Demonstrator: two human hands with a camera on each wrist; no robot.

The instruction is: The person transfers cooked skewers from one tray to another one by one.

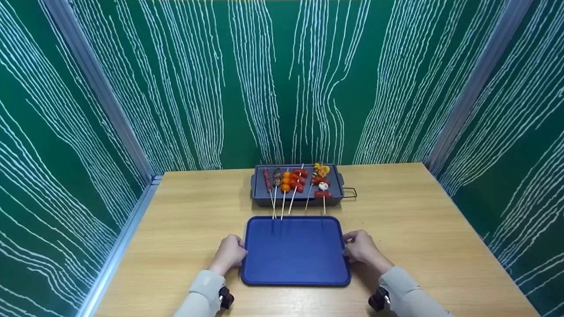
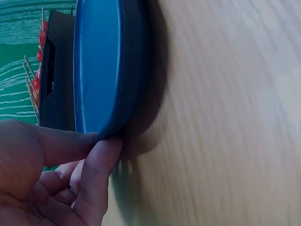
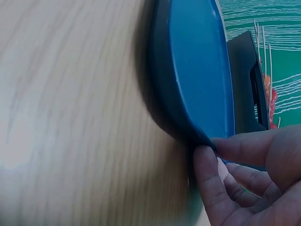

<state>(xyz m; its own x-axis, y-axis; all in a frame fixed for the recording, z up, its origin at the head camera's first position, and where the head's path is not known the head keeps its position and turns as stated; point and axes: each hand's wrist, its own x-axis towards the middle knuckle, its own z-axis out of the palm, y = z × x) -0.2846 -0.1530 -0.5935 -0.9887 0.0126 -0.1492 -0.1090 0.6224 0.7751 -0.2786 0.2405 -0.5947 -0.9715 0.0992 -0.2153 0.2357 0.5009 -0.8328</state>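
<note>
A blue rectangular tray [image 1: 296, 253] with a raised rim lies in the middle of the head view, nothing on it. My left hand [image 1: 230, 253] pinches its left edge between thumb and fingers. At the opposite edge my right hand [image 1: 362, 247] pinches the rim the same way. In the left wrist view the left hand [image 2: 70, 174] has the tray's rim [image 2: 117, 70] between thumb and index finger. The right wrist view shows the right hand [image 3: 249, 174] on the other side of the tray [image 3: 202, 70].
Behind the tray stands a dark tabletop grill [image 1: 297, 200] with a wire handle [image 1: 351, 192] on its right. Several skewers lie across it, including orange balls [image 1: 286, 181] and red sausage pieces [image 1: 299, 179]; their sticks point toward the tray. Green walls enclose the wooden table [image 1: 189, 198].
</note>
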